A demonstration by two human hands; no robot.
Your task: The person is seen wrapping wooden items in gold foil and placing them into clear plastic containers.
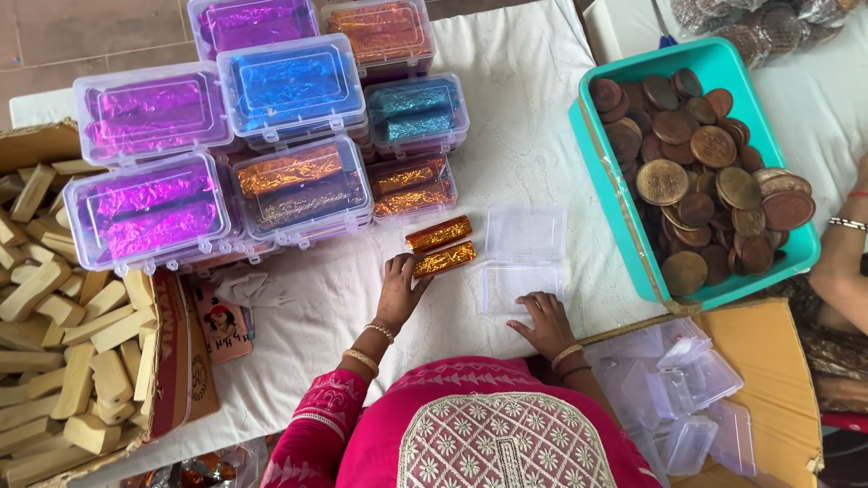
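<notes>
A: Where are the hands?

B: At lower centre of the frame. The left hand (399, 287) lies on the white cloth (533, 108), fingers loosely spread, fingertips touching the nearer gold-foil roll (444, 259). It pinches nothing. A second foil roll (438, 233) lies just above it, parallel.

A: And the other hand?

B: The right hand (541, 321) rests flat, fingers spread, at the lower edge of the open clear box (522, 259), steadying it. The box sits at frame centre, just right of the rolls, lid hinged open.

A: How is this step best performed?

B: In my judgement: keep the box held down, grasp each roll along its length rather than by the ends so the foil does not crease, and lay the rolls side by side in the tray.

A: Surroundings?

B: Stacked filled boxes (289, 86) at upper left, wooden blocks (63, 343) at left, a teal tub (723, 63) of brown discs at right, spare empty cases (687, 398) at lower right.
</notes>
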